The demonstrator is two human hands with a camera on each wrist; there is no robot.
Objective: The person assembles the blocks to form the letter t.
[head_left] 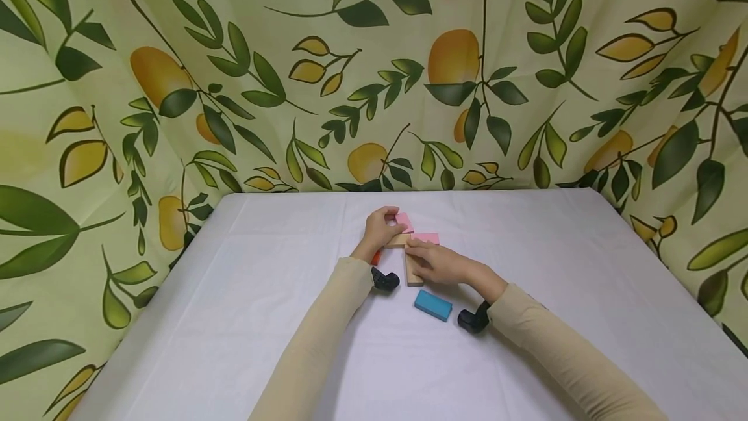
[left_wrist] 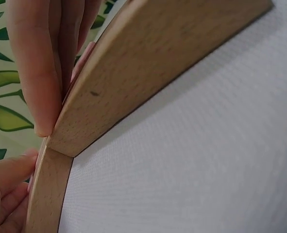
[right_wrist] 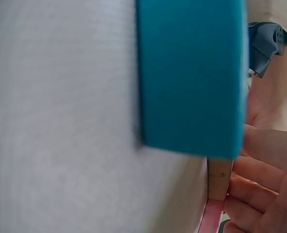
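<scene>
The step in hand appears to be laying and squaring up flat blocks edge to edge: the left hand [head_left: 380, 230] pinches the upper pink block [head_left: 404, 220] between thumb and finger, while the right hand [head_left: 439, 262] grips the lower wooden block [head_left: 411, 267] in a narrow hold. Taking the wooden corner as the clock's centre, the upper pink block sits at twelve, the second pink block [head_left: 428, 238] at three, the lower wooden block at six, the cross wooden block [head_left: 397, 241] at nine, and a red block [head_left: 376, 258], partly hidden by the left wrist, at eight. The next move seems to call for light, even pressure so the seam stays flush; the blue block [head_left: 433, 305] lies apart at five. The wood is pale, smooth and finely flecked, with slightly softened edges; the blue block is a matt, crisp-edged slab; the table [head_left: 234, 265] wears white, finely woven cloth.
</scene>
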